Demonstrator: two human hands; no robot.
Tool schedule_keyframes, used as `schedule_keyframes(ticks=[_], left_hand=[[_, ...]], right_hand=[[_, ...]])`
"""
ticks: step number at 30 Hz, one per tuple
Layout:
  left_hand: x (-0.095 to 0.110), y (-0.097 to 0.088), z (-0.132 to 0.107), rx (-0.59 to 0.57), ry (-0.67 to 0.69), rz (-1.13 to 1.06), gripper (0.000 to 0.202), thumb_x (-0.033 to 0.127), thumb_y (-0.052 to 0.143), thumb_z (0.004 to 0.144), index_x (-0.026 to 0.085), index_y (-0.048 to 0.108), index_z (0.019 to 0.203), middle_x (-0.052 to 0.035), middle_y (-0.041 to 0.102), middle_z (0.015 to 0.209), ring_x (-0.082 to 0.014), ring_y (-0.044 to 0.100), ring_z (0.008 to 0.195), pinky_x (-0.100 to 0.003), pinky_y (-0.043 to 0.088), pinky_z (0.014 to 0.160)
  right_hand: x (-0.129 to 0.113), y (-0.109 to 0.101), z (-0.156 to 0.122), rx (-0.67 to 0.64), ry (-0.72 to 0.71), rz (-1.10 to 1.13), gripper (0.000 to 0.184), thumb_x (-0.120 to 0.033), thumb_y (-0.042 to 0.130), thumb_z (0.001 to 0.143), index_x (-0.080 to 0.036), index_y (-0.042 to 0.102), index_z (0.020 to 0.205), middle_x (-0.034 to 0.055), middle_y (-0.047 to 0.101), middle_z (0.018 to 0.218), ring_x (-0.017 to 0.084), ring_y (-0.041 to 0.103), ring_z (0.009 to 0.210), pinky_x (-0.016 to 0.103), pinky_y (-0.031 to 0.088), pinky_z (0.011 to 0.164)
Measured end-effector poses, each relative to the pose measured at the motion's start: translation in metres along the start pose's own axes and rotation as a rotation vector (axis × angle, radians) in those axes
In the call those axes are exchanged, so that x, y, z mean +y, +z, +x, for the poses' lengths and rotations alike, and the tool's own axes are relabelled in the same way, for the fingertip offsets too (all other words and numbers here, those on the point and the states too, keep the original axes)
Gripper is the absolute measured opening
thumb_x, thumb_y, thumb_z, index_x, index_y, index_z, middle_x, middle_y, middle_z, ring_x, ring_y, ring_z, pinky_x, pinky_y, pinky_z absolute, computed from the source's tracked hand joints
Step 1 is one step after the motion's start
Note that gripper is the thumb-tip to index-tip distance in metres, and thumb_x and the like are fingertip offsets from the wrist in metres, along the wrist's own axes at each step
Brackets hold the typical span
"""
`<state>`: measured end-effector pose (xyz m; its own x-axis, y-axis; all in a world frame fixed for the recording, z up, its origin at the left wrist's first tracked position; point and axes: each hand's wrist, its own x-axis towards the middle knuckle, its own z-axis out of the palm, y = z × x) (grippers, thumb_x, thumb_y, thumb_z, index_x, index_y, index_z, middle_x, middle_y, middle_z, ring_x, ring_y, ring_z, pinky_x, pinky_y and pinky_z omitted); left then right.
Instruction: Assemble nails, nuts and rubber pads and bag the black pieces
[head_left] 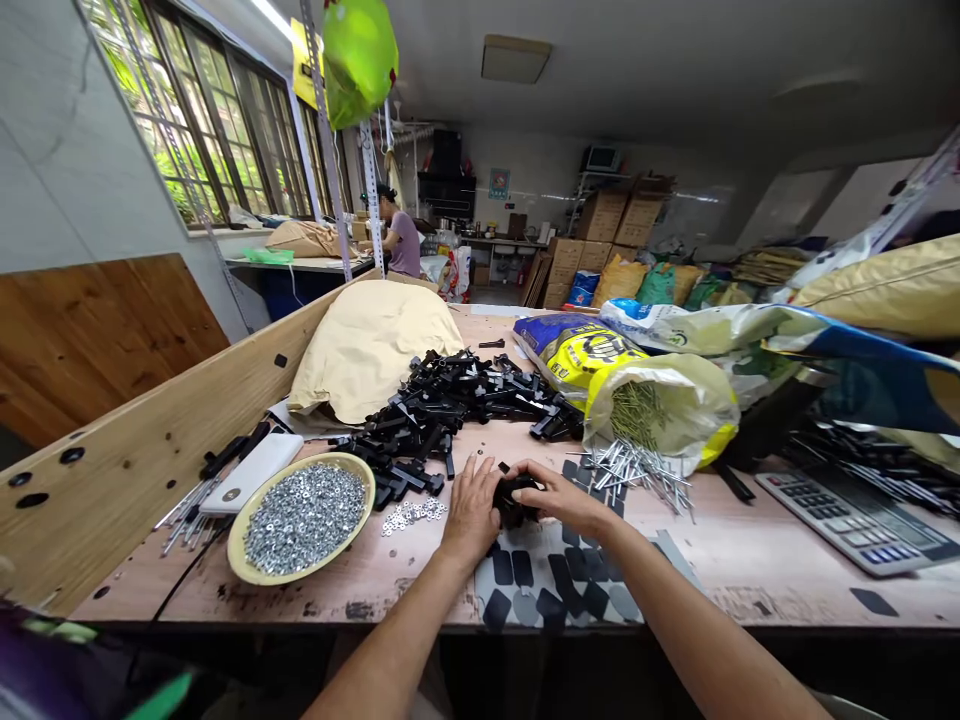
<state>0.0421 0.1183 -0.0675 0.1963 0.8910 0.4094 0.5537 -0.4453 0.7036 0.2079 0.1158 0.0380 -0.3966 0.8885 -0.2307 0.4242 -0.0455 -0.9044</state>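
Note:
In the middle of the bench my left hand presses along the left side of a small bunch of black plastic parts. Its fingers point forward, close together, and its thumb is mostly hidden. My right hand closes round the same bunch from the right, thumb and fingers bent over it. How many parts are between the hands cannot be made out. Under them lies a sheet with dark adhesive pads. Loose small nuts lie left of my left hand. Beyond the hands spreads a large heap of black plastic parts.
A yellow bowl of nuts and a white box stand left. To the right, a bag spills long screws; a calculator lies beyond. A cream sack sits behind the heap. Another person works farther back.

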Motion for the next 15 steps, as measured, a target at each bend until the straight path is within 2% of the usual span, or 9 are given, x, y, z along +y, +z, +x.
schedule_keyframes(ticks=[2,4,5,7,9,10,12,15], left_hand=[[0.003,-0.002,-0.003,-0.010,0.069,-0.037,0.074,-0.004,0.050,0.068,0.020,0.052,0.138,-0.0107,0.051,0.149,-0.0313,0.027,0.149,-0.060,0.019,0.121],[0.005,-0.005,-0.006,-0.009,0.155,-0.101,0.077,-0.003,0.054,0.066,0.020,0.049,0.140,-0.0118,0.056,0.143,-0.0305,0.037,0.145,-0.062,0.015,0.122],[0.006,-0.006,-0.007,-0.001,0.182,-0.153,0.076,-0.001,0.056,0.066,0.020,0.049,0.139,-0.0121,0.058,0.141,-0.0304,0.043,0.140,-0.061,0.017,0.122],[0.006,-0.007,-0.007,0.032,0.141,-0.324,0.069,0.005,0.064,0.067,0.019,0.054,0.133,-0.0119,0.066,0.130,-0.0302,0.058,0.124,-0.057,0.033,0.115],[0.004,-0.008,-0.005,0.079,0.027,-0.500,0.056,0.014,0.070,0.069,0.018,0.060,0.124,-0.0102,0.072,0.114,-0.0289,0.067,0.105,-0.049,0.050,0.099],[0.002,-0.009,-0.005,0.102,-0.026,-0.562,0.049,0.019,0.071,0.071,0.017,0.063,0.119,-0.0095,0.073,0.107,-0.0280,0.068,0.097,-0.045,0.054,0.090],[-0.001,-0.011,-0.003,0.126,-0.075,-0.624,0.038,0.027,0.071,0.075,0.015,0.066,0.110,-0.0084,0.074,0.097,-0.0259,0.069,0.087,-0.040,0.056,0.082],[-0.004,-0.014,-0.002,0.140,-0.079,-0.679,0.038,0.034,0.073,0.075,0.015,0.067,0.107,-0.0093,0.075,0.100,-0.0258,0.070,0.090,-0.039,0.055,0.083]], right_hand=[[-0.009,-0.001,-0.004,-0.067,0.063,0.120,0.045,-0.050,0.073,0.076,-0.024,0.057,0.110,-0.0005,0.057,0.094,0.014,0.051,0.078,0.022,0.042,0.061],[-0.016,0.000,-0.007,-0.109,0.090,0.223,0.047,-0.053,0.075,0.075,-0.023,0.058,0.106,-0.0012,0.056,0.088,0.012,0.051,0.073,0.021,0.042,0.059],[-0.018,0.001,-0.007,-0.125,0.102,0.261,0.048,-0.055,0.076,0.074,-0.023,0.057,0.104,-0.0017,0.055,0.085,0.011,0.051,0.070,0.020,0.042,0.057],[-0.024,0.004,-0.006,-0.149,0.129,0.304,0.054,-0.062,0.077,0.073,-0.022,0.055,0.101,-0.0025,0.054,0.079,0.010,0.052,0.064,0.019,0.041,0.053],[-0.030,0.006,-0.004,-0.179,0.134,0.320,0.060,-0.070,0.073,0.074,-0.023,0.052,0.103,-0.0014,0.058,0.083,0.011,0.058,0.063,0.020,0.044,0.054],[-0.034,0.007,-0.004,-0.192,0.125,0.314,0.062,-0.073,0.071,0.074,-0.024,0.052,0.107,0.0000,0.060,0.088,0.011,0.062,0.064,0.022,0.046,0.056],[-0.040,0.009,-0.002,-0.198,0.097,0.270,0.066,-0.074,0.068,0.076,-0.028,0.050,0.119,0.0031,0.062,0.104,0.013,0.067,0.068,0.025,0.051,0.060],[-0.042,0.012,-0.002,-0.160,0.052,0.177,0.074,-0.066,0.076,0.074,-0.032,0.045,0.133,0.0054,0.059,0.118,0.011,0.066,0.070,0.026,0.053,0.064]])
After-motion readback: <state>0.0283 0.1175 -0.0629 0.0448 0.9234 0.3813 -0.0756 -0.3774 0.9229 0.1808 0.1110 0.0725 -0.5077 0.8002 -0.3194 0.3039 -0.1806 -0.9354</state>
